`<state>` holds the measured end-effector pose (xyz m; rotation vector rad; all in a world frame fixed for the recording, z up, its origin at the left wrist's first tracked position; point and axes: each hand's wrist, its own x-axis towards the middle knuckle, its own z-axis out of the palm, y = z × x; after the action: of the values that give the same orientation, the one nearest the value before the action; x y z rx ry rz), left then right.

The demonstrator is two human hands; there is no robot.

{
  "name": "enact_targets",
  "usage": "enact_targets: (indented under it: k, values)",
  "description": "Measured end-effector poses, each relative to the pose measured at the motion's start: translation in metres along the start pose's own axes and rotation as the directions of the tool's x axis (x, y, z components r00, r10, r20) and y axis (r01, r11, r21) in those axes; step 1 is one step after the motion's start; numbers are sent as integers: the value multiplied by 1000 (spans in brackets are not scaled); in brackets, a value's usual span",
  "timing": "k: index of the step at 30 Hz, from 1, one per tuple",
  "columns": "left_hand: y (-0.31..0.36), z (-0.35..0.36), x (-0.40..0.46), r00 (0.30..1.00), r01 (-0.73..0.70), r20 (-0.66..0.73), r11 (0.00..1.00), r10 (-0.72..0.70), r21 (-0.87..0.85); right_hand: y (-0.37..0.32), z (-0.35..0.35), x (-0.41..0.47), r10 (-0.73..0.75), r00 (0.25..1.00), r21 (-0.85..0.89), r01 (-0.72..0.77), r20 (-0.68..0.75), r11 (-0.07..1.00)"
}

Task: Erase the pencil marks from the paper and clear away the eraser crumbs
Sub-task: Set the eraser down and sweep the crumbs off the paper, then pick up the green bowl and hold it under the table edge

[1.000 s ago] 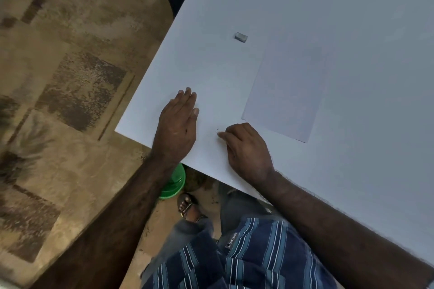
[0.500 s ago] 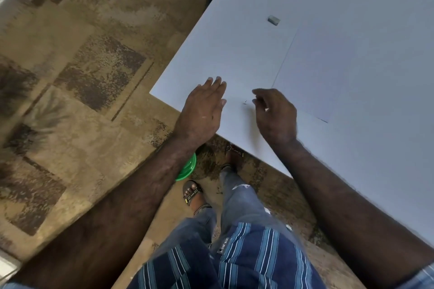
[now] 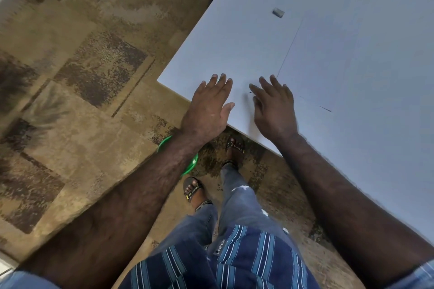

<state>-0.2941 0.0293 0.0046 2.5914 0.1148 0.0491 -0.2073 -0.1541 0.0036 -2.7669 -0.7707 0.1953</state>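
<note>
A white sheet of paper (image 3: 347, 61) lies on the white table (image 3: 225, 54), its near left corner beside my right hand. A small grey eraser (image 3: 278, 12) rests on the table beyond the paper's left edge. My left hand (image 3: 209, 108) lies flat near the table's front corner, fingers together and spread forward, holding nothing. My right hand (image 3: 273, 108) hovers or rests just right of it with fingers apart, empty. A thin dark speck (image 3: 250, 92) sits on the table by my right fingertips. No pencil marks show on the paper.
The table's front edge runs diagonally under both wrists. Below it are a patterned brown floor (image 3: 82, 91), a green bowl-like object (image 3: 190, 164) partly hidden by my left forearm, and my own legs and sandalled feet (image 3: 195, 192).
My right hand has gone from closed, pinched fingers to spread fingers. The camera has pulled back and tilted, so the table sits further right and more floor shows. The left hand stays flat.
</note>
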Motion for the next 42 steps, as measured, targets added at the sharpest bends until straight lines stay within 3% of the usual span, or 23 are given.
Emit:
enact_targets:
  k: [6, 11, 23, 30, 42]
  values:
    - [-11, -1, -18, 999, 39, -21, 999, -39, 0, -33, 6, -18, -50, 996, 60, 54, -71, 997]
    - [-27, -5, -46, 996, 84, -36, 996, -85, -18, -68, 21, -37, -219, 973, 79, 225, -79, 971]
    - [-80, 23, -133, 942, 318, -97, 947, -322, -49, -133, 88, -66, -443, 875, 50, 442, 195, 896]
    - [-120, 65, -178, 854, 520, -28, 854, -519, -6, -138, 150, -65, -462, 788, 1, 506, 407, 863]
    - [-197, 182, -230, 662, 733, 134, 674, -737, 88, -118, 290, -61, -399, 720, -43, 510, 567, 859]
